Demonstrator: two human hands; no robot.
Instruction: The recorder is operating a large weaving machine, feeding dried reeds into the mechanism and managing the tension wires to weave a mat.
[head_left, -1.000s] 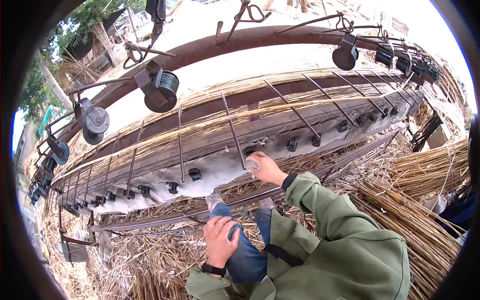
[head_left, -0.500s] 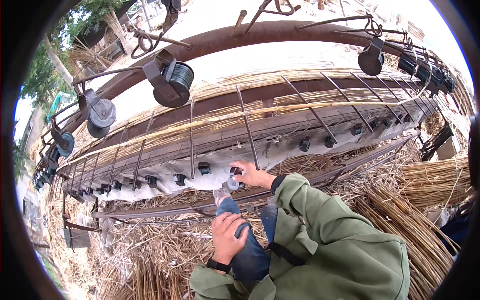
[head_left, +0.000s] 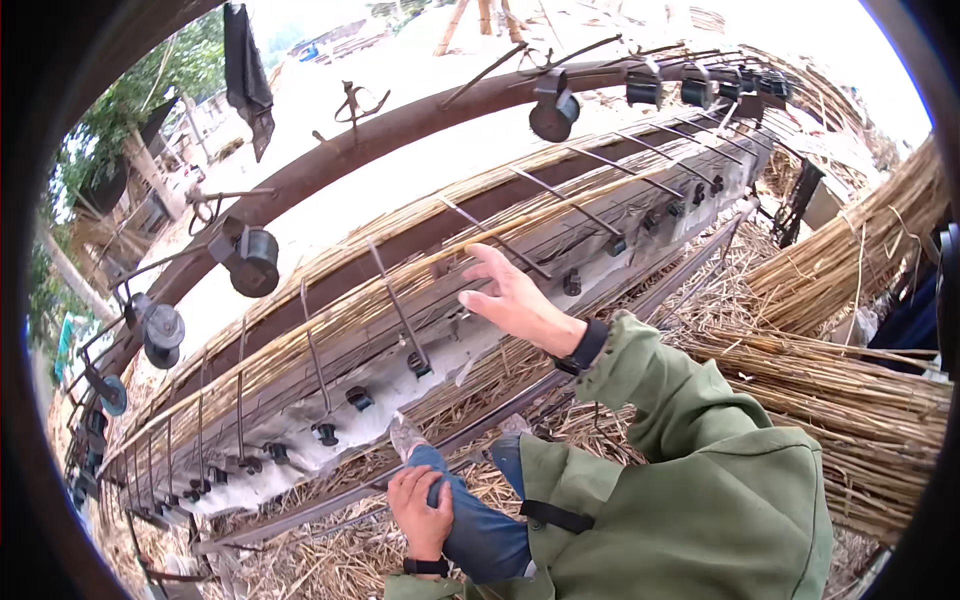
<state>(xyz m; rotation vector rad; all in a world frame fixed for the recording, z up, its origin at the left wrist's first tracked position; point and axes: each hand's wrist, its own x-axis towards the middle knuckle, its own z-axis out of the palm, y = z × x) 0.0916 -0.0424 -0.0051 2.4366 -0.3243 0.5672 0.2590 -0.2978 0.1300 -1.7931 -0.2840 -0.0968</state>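
My right hand [head_left: 505, 300] is raised over the weaving frame, fingers apart and empty, near a row of long reeds [head_left: 615, 185]. Thin metal rods [head_left: 400, 315] cross the reeds. Below them runs a pale, plastic-covered bar [head_left: 310, 465] studded with small dark spools [head_left: 358, 398]. My left hand [head_left: 420, 505] grips my bent knee in blue jeans, fingers curved over it.
A curved brown pipe [head_left: 400, 128] carries metal spool holders [head_left: 250, 262] above the reeds. Reed bundles [head_left: 820, 405] lie at my right. A lower rail [head_left: 480, 425] crosses above straw litter [head_left: 300, 560]. A dark cloth [head_left: 248, 80] hangs at upper left.
My right hand has risen from the pale bar toward the reeds, opened and let go of the small round piece it held. The view has tilted and turned. My left hand stays on my knee.
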